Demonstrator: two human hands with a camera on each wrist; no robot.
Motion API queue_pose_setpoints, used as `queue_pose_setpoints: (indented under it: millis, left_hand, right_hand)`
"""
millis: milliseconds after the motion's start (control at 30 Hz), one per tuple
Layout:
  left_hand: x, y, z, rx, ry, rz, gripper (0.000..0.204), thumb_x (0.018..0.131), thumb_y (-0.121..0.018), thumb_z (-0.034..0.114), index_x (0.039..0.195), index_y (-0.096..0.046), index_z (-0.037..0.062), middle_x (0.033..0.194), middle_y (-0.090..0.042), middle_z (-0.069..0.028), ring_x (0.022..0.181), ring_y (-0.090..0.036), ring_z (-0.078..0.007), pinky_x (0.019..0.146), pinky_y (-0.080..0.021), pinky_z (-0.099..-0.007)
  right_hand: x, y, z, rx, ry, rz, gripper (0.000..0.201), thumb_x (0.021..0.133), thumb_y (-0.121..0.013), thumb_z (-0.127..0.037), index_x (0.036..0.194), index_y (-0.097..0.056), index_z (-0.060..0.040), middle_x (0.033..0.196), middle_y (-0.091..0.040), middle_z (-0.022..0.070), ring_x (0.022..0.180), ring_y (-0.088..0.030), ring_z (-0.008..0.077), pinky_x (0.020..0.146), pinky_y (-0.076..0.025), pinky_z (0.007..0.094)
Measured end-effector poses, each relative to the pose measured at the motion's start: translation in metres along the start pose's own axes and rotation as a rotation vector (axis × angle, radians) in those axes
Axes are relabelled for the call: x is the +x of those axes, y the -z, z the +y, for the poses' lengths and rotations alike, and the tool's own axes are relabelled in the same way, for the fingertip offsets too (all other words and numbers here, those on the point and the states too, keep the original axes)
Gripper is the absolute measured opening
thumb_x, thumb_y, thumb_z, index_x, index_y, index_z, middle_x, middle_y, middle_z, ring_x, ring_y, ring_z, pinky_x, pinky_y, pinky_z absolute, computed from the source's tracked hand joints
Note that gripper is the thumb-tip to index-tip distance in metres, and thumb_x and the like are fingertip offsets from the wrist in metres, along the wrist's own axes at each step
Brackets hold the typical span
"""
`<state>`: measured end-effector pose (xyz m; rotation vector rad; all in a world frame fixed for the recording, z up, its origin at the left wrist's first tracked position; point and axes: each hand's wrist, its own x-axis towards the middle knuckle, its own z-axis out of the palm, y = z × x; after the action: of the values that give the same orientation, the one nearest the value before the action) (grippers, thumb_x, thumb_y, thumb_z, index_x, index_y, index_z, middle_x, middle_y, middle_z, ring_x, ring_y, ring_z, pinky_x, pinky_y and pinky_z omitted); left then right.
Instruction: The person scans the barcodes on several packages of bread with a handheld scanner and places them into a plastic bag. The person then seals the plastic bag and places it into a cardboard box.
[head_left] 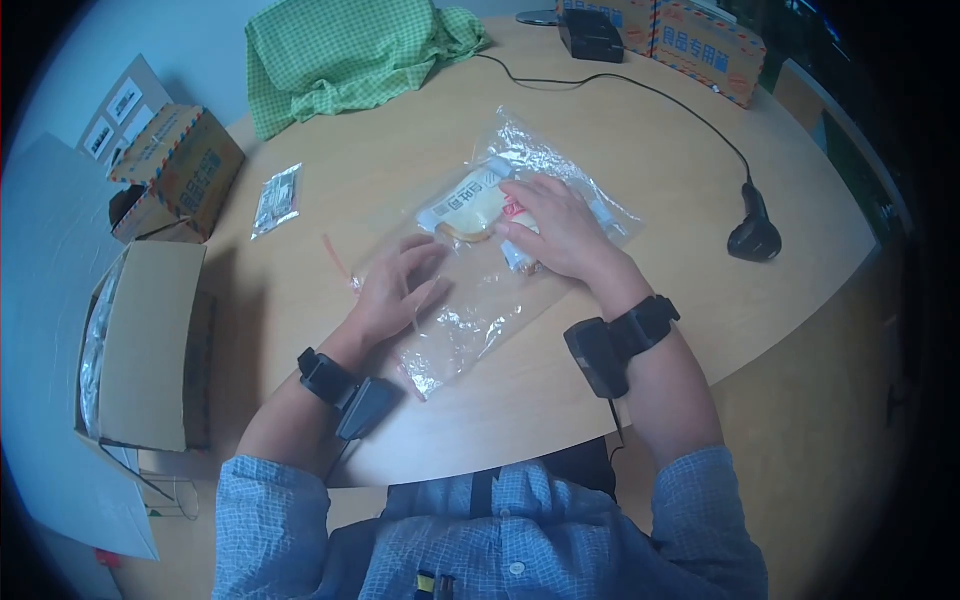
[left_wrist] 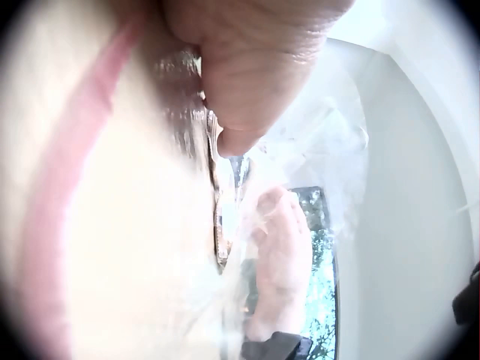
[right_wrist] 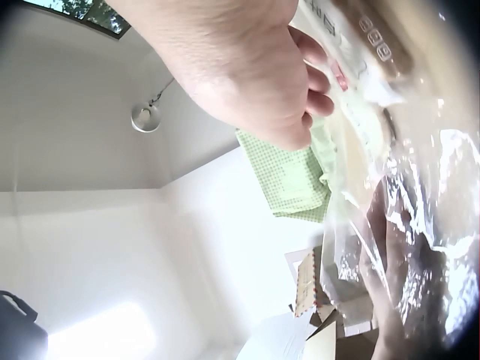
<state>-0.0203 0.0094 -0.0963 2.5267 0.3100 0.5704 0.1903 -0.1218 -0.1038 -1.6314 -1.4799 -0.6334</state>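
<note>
A large clear plastic bag (head_left: pixel 455 340) lies across the table in front of me, with packaged bread inside. One bread packet (head_left: pixel 470 205) has blue print and a brown crust edge. A second bread packet with red print (head_left: pixel 521 262) lies just right of it, partly hidden under my right hand (head_left: pixel 565 230), whose thumb and curled fingers hold it through the film. My left hand (head_left: pixel 395 290) rests at the bag's left side, fingers loosely bent and thumb apart, gripping nothing. In the right wrist view, shiny film (right_wrist: pixel 420 225) overlaps the left hand.
A small flat packet (head_left: pixel 277 200) lies at the left. Cardboard boxes (head_left: pixel 150 345) stand along the left edge, more boxes (head_left: pixel 705 55) at the back right. A green checked cloth (head_left: pixel 350 60) covers something at the back. A corded black scanner (head_left: pixel 755 230) lies at the right.
</note>
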Motion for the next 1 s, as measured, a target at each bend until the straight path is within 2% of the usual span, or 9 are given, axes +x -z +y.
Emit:
queue_pose_setpoints:
  millis: [67,133,233,433,500,533,600,800,1000]
  left_hand:
    - [-0.007,0.002,-0.001,0.109,0.003,-0.082,0.044,0.080,-0.063,0.023,0.118,-0.053,0.0031,0.127,-0.043,-0.0177,0.115,-0.045,-0.0293,0.096,-0.037,-0.0366]
    - [-0.013,-0.001,-0.009,0.190,-0.064,-0.065,0.048,0.081,-0.062,0.029,0.121,-0.050,0.0043,0.128,-0.042,-0.0184,0.119,-0.040,-0.0331,0.100,-0.032,-0.0407]
    - [-0.018,0.005,0.003,0.172,-0.005,-0.120,0.049,0.082,-0.060,0.029,0.123,-0.048,0.0053,0.130,-0.040,-0.0185,0.120,-0.038,-0.0337,0.100,-0.030,-0.0424]
    - [-0.039,0.001,0.022,0.351,0.095,-0.061,0.050,0.082,-0.058,0.026,0.125,-0.045,0.0062,0.129,-0.040,-0.0204,0.120,-0.036,-0.0357,0.099,-0.027,-0.0439]
    - [-0.051,0.000,0.038,0.436,0.084,0.012,0.048,0.080,-0.059,0.023,0.123,-0.046,0.0067,0.126,-0.043,-0.0194,0.116,-0.040,-0.0358,0.097,-0.031,-0.0449]
    - [-0.053,0.008,0.057,0.441,0.135,-0.073,0.046,0.079,-0.059,0.022,0.121,-0.047,0.0069,0.123,-0.045,-0.0187,0.114,-0.042,-0.0355,0.094,-0.034,-0.0443]
    - [-0.054,0.017,0.064,0.444,0.113,-0.165,0.042,0.077,-0.060,0.019,0.116,-0.050,0.0074,0.110,-0.052,-0.0195,0.100,-0.051,-0.0350,0.082,-0.044,-0.0420]
    - [-0.018,0.004,0.039,0.426,0.348,-0.167,0.032,0.076,-0.058,0.018,0.106,-0.053,0.0076,0.081,-0.061,-0.0177,0.074,-0.058,-0.0379,0.064,-0.047,-0.0434]
    - [0.005,0.009,0.049,0.509,0.133,-0.269,0.042,0.084,-0.046,0.018,0.121,-0.043,-0.0014,0.099,-0.056,-0.0229,0.083,-0.057,-0.0356,0.070,-0.046,-0.0431]
  right_hand:
    - [0.004,0.003,-0.005,-0.153,0.097,0.053,0.029,0.082,-0.055,-0.031,0.088,-0.062,-0.0034,0.072,-0.062,0.0102,0.072,-0.058,0.0319,0.072,-0.045,0.0412]
    - [0.025,0.026,-0.016,-0.046,-0.430,-0.425,0.034,0.083,-0.054,-0.038,0.087,-0.062,-0.0055,0.074,-0.063,0.0121,0.077,-0.059,0.0328,0.071,-0.047,0.0398]
    - [0.027,0.037,-0.018,-0.002,-0.448,-0.297,0.030,0.083,-0.054,-0.036,0.087,-0.062,-0.0064,0.073,-0.063,0.0115,0.076,-0.059,0.0309,0.070,-0.046,0.0406]
    - [0.018,0.031,-0.005,0.094,-0.312,-0.038,0.022,0.082,-0.057,-0.026,0.085,-0.061,-0.0052,0.076,-0.063,0.0116,0.074,-0.059,0.0292,0.069,-0.046,0.0390]
    - [0.019,0.031,-0.002,0.118,-0.319,-0.014,0.021,0.082,-0.057,-0.025,0.085,-0.061,-0.0047,0.077,-0.063,0.0117,0.075,-0.059,0.0288,0.068,-0.046,0.0383]
    - [0.019,0.031,0.000,0.140,-0.340,0.009,0.020,0.082,-0.058,-0.024,0.085,-0.061,-0.0043,0.078,-0.063,0.0117,0.075,-0.059,0.0284,0.068,-0.047,0.0375]
    - [0.019,0.031,-0.003,0.163,-0.335,0.003,0.020,0.082,-0.058,-0.023,0.085,-0.061,-0.0039,0.078,-0.063,0.0118,0.076,-0.060,0.0280,0.068,-0.047,0.0370]
    - [0.027,0.037,-0.038,0.328,-0.259,-0.058,0.019,0.079,-0.061,-0.021,0.085,-0.061,-0.0030,0.078,-0.062,0.0127,0.074,-0.061,0.0270,0.067,-0.047,0.0358]
    - [0.033,0.052,-0.087,0.489,0.049,-0.265,0.032,0.070,-0.069,-0.026,0.089,-0.061,-0.0021,0.088,-0.061,0.0118,0.085,-0.058,0.0254,0.076,-0.045,0.0342]
